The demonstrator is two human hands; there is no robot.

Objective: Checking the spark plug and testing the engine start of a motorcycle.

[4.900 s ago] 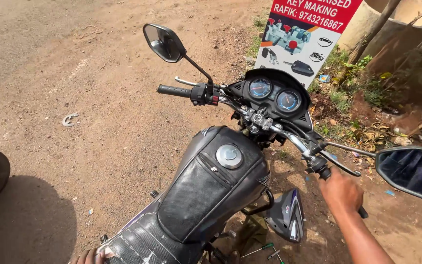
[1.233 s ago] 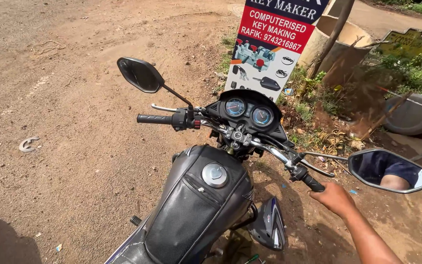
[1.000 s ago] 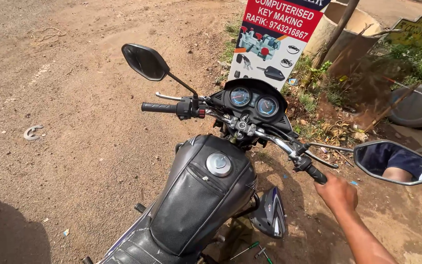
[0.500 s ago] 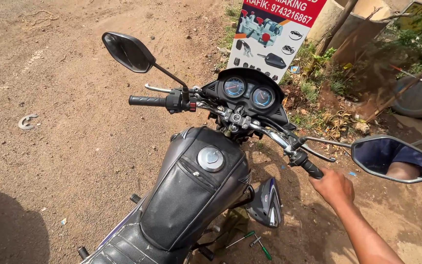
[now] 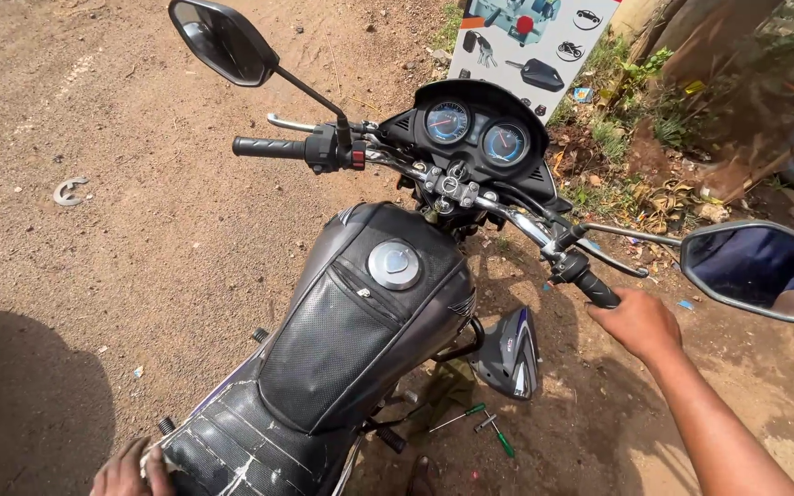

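Motorcycle [image 5: 360, 340]: dark machine standing on bare reddish dirt, seen from above the seat; rear half cut off by the lower edge.
Right hand [image 5: 636, 323]: closed around the end of the right handlebar grip [image 5: 595, 289]; fingers curl under and out of sight, arm runs off the lower right corner.
Left hand [image 5: 126, 470]: resting on the left rear of the seat [image 5: 232, 450]; only knuckles and part of the back show, the rest cut off, so its grasp cannot be told. A pale scrap lies under it, too small to identify.
Left handlebar grip [image 5: 268, 147]: free, untouched.
Fuel tank [image 5: 374, 308]: covered by a black textured pad, round metal filler cap [image 5: 394, 264] at its centre.
Instrument dials [image 5: 475, 133]: two round gauges, readings too small to make out.
Left mirror [image 5: 222, 41]: dark glass, top cut off.
Right mirror [image 5: 760, 271]: reflects blue clothing and part of an arm; outer end cut off.
Side panel [image 5: 510, 354]: grey piece below the right of the tank, standing on edge.
Screwdrivers [image 5: 480, 424]: green-handled tools on the ground beside the panel, partly in shadow.
Signboard [image 5: 535, 37]: pictures of keys, upper part cut off.
Metal ring piece [image 5: 68, 191]: lying on the dirt, well apart to the left.
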